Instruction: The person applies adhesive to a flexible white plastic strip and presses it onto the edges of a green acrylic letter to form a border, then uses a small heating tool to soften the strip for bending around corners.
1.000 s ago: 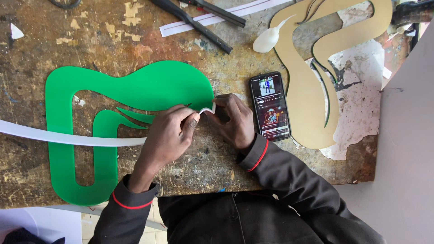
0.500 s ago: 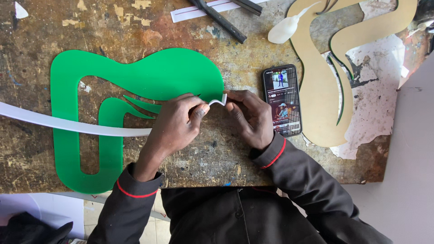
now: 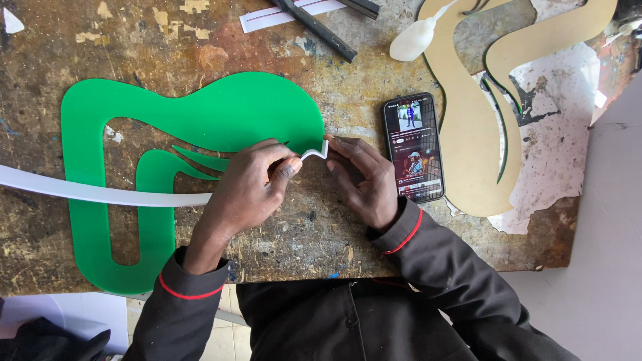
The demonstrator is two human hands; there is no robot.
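sideways, both hands' fingers pinch the white strip (image 3: 100,192) (long axis left-right) beside the green shape (image 3: 227,113).

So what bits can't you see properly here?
- White strip: head view, its far end is cut by the left edge, its middle hidden under the left hand.
- Phone screen: too small to make out.
- Tan cutout: top cut by the frame edge.
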